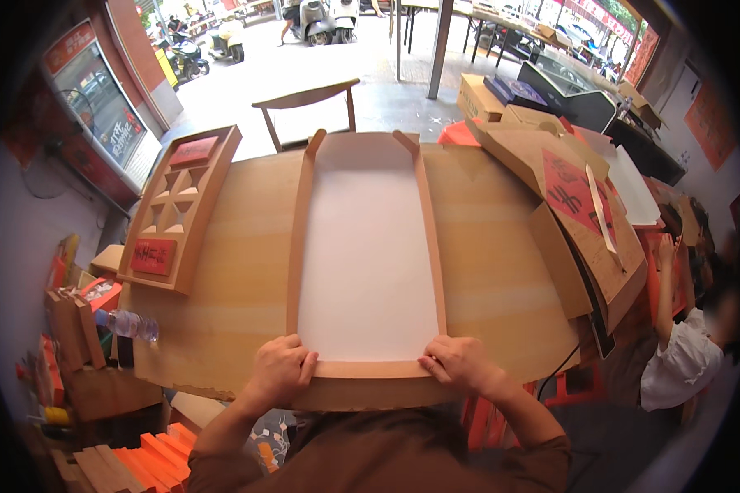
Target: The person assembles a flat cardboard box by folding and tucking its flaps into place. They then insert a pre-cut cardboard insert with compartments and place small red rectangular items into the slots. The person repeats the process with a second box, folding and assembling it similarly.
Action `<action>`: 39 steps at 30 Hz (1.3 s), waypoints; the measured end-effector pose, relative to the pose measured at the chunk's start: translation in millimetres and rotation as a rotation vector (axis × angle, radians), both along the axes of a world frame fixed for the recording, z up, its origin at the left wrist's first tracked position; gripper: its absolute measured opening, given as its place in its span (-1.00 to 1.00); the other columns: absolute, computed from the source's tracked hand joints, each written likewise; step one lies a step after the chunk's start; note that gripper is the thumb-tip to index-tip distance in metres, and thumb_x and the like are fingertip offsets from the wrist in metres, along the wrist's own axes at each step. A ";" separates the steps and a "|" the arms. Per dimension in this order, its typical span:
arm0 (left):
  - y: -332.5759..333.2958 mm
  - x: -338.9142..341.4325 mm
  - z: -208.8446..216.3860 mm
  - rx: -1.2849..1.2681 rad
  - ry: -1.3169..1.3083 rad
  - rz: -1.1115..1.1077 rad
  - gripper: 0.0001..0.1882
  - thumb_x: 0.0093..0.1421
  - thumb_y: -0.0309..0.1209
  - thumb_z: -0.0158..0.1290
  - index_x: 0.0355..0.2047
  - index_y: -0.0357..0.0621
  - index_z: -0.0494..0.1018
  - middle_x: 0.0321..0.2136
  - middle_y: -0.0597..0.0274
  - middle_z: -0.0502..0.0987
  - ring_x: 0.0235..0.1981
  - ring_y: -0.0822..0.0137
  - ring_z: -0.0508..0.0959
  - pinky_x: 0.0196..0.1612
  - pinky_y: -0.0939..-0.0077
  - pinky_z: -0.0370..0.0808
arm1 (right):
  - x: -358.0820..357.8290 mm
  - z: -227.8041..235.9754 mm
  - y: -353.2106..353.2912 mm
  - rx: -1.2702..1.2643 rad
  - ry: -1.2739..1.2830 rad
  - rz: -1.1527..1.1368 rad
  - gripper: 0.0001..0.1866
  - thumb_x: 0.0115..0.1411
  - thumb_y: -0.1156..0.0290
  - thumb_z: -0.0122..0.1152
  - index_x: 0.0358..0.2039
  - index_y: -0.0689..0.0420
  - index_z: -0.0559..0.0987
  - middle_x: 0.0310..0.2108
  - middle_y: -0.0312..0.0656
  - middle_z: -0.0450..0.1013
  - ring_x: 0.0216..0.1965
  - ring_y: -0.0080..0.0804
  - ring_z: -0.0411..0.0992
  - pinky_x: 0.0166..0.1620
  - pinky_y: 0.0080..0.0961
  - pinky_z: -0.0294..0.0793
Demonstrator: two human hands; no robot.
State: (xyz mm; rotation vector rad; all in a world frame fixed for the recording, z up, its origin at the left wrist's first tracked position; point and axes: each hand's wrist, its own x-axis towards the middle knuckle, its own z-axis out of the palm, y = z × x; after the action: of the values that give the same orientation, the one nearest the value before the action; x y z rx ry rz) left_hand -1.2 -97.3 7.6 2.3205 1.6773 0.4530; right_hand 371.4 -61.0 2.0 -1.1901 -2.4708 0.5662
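A long shallow cardboard box [368, 255] with a white inner bottom lies in the middle of the wooden table [501, 271]. Its side walls stand up, and at the far end two corner flaps stick up and out. My left hand [283, 367] is closed around the near left corner, thumb turned inward along the front wall. At the near right corner my right hand [462, 364] pinches the cardboard in the same way. The outer face of the front wall is turned toward me.
On the left stands a brown tray [191, 193] with cut-out dividers and red packets. A water bottle [127, 324] lies by the left edge. Cardboard boxes [588, 214] with a red panel pile up at right. A chair [308, 103] stands beyond; another person [684, 353] is at far right.
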 end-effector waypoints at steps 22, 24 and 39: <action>-11.1 -6.2 -23.9 0.362 -0.008 -0.014 -0.60 0.24 -0.19 0.36 -0.66 -0.02 0.50 -0.63 0.27 0.48 -0.52 0.17 0.57 -0.45 0.27 0.52 | 14.9 -14.1 1.3 0.219 0.047 0.225 -0.75 0.26 0.22 0.46 -0.44 0.02 0.59 -0.45 -0.25 0.46 -0.42 -0.26 0.57 -0.34 -0.31 0.58; -10.7 -9.6 -26.1 0.374 0.040 -0.048 -0.55 0.23 -0.16 0.37 -0.69 0.00 0.44 -0.65 0.29 0.48 -0.53 0.20 0.56 -0.48 0.29 0.50 | 14.7 -15.5 -1.5 0.228 0.036 0.204 -0.77 0.25 0.23 0.47 -0.43 0.02 0.60 -0.46 -0.25 0.46 -0.43 -0.26 0.57 -0.35 -0.31 0.58; -23.1 -25.8 -6.3 0.176 -0.083 -0.297 -0.92 0.15 -0.34 0.34 -0.41 0.06 0.64 -0.48 0.32 0.60 -0.41 0.21 0.67 -0.37 0.29 0.63 | 24.7 -16.7 -15.6 0.176 0.051 0.082 -0.81 0.21 0.26 0.50 -0.39 -0.01 0.61 -0.42 -0.29 0.52 -0.44 -0.19 0.59 -0.42 -0.27 0.59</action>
State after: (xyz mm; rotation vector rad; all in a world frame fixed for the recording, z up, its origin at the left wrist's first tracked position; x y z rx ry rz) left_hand -27.0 -120.4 1.3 2.5810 1.2713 0.6458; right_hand 396.1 -76.6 -14.7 -0.9997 -2.4768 0.3861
